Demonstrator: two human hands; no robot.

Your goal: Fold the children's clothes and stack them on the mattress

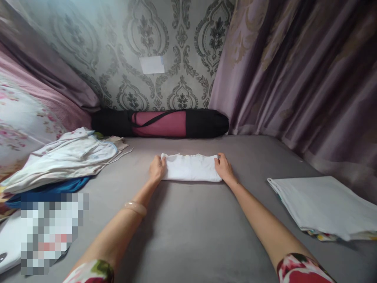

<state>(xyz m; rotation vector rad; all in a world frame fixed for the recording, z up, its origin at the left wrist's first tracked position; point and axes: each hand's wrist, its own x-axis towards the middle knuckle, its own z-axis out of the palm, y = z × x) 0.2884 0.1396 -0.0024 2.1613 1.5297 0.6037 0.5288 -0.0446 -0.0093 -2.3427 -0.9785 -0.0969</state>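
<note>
A white folded cloth [191, 168], perhaps a garment, lies as a long narrow rectangle in the middle of the grey sheet. Its upper edge looks uneven and slightly ruffled. My left hand [157, 168] grips the left end, thumb on top and fingers round the far side. At the right end my right hand [224, 168] pinches the cloth's upper corner in the same way. Some of the fingertips are hidden behind the cloth. A pale bangle [134, 208] sits on my left forearm.
On the left lies a loose heap of light clothes [73, 153] above a blue cloth [59, 188]. A folded white cloth stack [326, 204] rests at right. Along the patterned wall [182, 47] stretches a black and maroon bag [165, 123]. Purple curtains [282, 70] hang at right.
</note>
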